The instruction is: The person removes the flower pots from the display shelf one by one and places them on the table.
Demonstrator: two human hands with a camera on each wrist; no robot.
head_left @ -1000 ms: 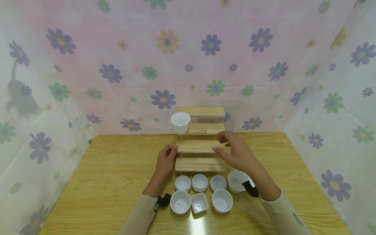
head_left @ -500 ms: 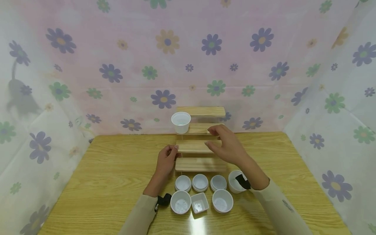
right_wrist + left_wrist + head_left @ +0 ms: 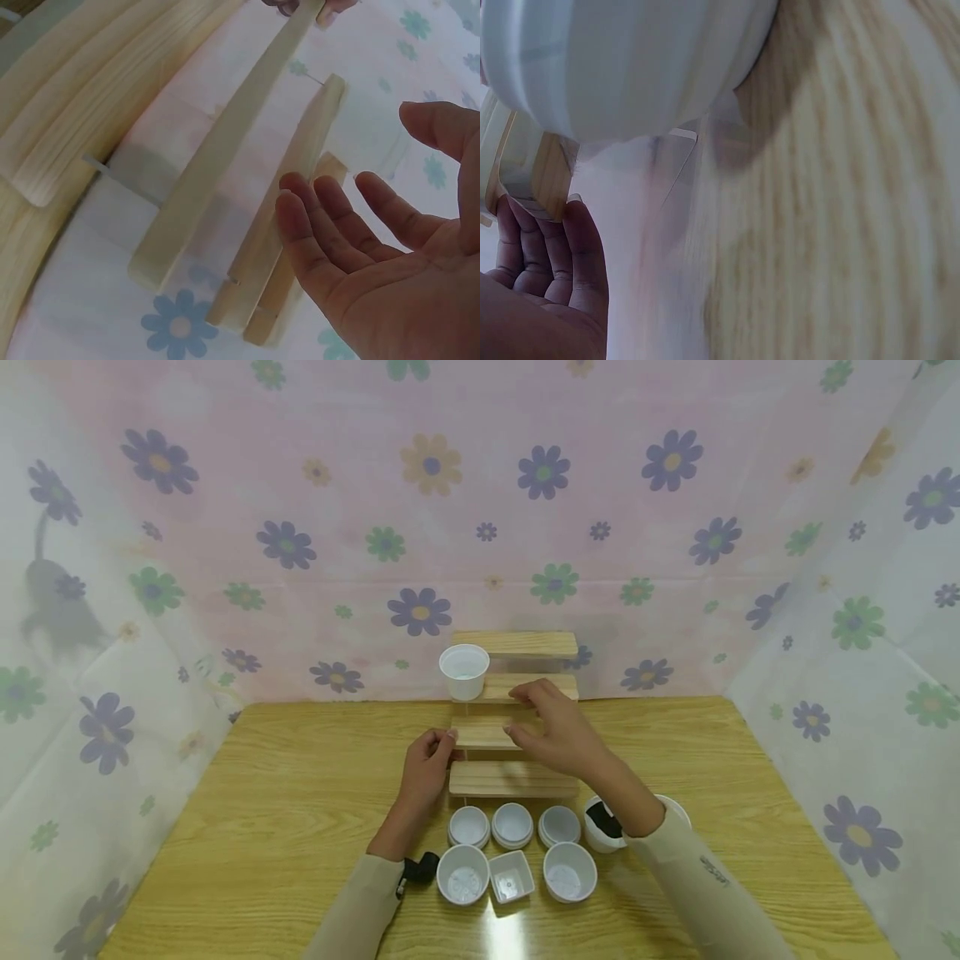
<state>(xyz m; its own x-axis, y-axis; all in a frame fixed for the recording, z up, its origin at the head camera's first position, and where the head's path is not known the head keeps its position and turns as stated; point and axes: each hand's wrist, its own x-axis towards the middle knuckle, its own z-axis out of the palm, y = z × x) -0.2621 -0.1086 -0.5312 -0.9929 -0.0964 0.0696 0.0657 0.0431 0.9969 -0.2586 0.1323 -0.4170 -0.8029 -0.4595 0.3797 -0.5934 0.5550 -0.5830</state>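
Observation:
A stepped wooden shelf stand point(image 3: 513, 779) with several pale slats stands at the back of the table. My left hand point(image 3: 425, 770) pinches the left end of one middle slat; the left wrist view has its fingers point(image 3: 536, 251) behind the wood and thumb at the edge. Over the right half of the stand hovers my right hand point(image 3: 555, 731), thumb and fingers spread apart, nothing between them. In the right wrist view its fingers point(image 3: 315, 251) overlap the upper slats point(image 3: 289, 195). A white cup point(image 3: 464, 672) sits at the left end of a slat near the top.
Several white pots stand in front of the stand: small round ones point(image 3: 512, 824), larger round ones point(image 3: 462, 875) and a square one point(image 3: 512, 877). Others at the right are partly behind my right forearm. A flowered cloth point(image 3: 480, 485) hangs behind the wooden table point(image 3: 300, 827).
My right hand has moved left across the stand, from its right edge to nearer its middle. My left hand keeps its grip on the slat.

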